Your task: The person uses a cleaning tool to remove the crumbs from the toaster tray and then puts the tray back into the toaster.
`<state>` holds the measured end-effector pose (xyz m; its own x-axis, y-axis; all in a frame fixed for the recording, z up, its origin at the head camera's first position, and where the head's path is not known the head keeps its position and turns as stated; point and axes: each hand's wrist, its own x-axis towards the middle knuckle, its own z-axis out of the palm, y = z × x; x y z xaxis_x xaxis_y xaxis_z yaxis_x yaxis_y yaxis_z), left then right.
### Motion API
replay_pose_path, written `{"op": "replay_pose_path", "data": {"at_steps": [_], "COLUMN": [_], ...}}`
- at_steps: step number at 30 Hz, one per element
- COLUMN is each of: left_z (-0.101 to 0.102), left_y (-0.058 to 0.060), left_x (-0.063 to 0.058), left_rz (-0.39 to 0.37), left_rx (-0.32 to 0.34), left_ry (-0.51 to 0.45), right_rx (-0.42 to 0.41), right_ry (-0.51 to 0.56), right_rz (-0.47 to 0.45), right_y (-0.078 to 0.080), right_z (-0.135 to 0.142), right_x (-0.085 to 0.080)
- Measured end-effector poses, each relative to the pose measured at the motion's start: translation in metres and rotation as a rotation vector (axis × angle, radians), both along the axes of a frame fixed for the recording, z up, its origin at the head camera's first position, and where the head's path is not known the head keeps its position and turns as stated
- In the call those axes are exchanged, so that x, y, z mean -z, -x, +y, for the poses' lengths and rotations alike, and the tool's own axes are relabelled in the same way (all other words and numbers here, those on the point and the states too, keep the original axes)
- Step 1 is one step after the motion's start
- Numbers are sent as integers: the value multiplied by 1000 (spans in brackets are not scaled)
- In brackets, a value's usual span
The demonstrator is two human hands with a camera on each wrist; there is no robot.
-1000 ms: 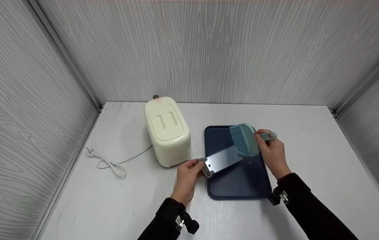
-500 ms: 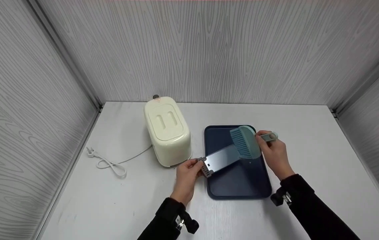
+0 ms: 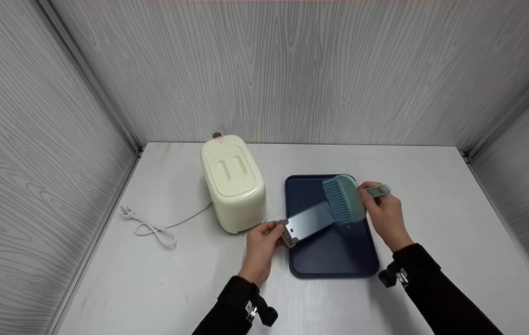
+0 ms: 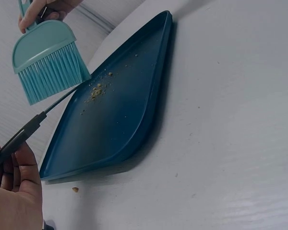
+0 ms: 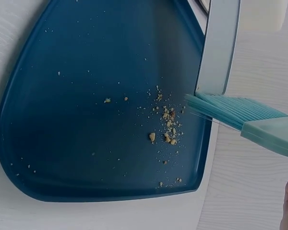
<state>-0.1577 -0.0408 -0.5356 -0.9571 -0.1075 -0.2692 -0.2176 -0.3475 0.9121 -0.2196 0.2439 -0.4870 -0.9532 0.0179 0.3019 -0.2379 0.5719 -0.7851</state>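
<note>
My left hand point(image 3: 261, 249) pinches the grey slotted end of a flat, shiny metal crumb tray point(image 3: 310, 222). The plate slants over the dark blue tray point(image 3: 332, 265). My right hand point(image 3: 385, 218) grips the short handle of a teal hand brush point(image 3: 353, 201), bristles at the plate's far end. In the right wrist view, the bristles point(image 5: 230, 109) overlap the plate's end above the blue tray's side. Tan crumbs point(image 5: 168, 125) lie in a loose heap on the blue tray just below, with smaller specks scattered around.
A cream toaster point(image 3: 234, 186) with a closed lid stands left of the blue tray. Its white cord ends in an unplugged plug point(image 3: 126, 213) on the white table. One crumb point(image 4: 75, 189) lies on the table outside the tray. Grey wood-grain panels surround the table.
The brush and right hand have shifted slightly right and toward me, with the bristles drawn along to the plate's far end. The left hand and plate have barely moved.
</note>
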Motion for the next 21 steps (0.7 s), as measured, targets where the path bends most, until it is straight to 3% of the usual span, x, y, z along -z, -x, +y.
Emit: {"op": "replay_pose_path", "data": {"at_steps": [11, 21], "left_z": [0, 2], "left_y": [2, 3], "left_x": [2, 2], "left_rz": [-19, -21], "left_rx": [-8, 1], "left_ry": [7, 12], "right_rx": [62, -44], "right_ry": [57, 188], "right_rz": [34, -71], "right_y": [1, -3], "right_z": [-2, -18], "right_x": [-7, -20]}}
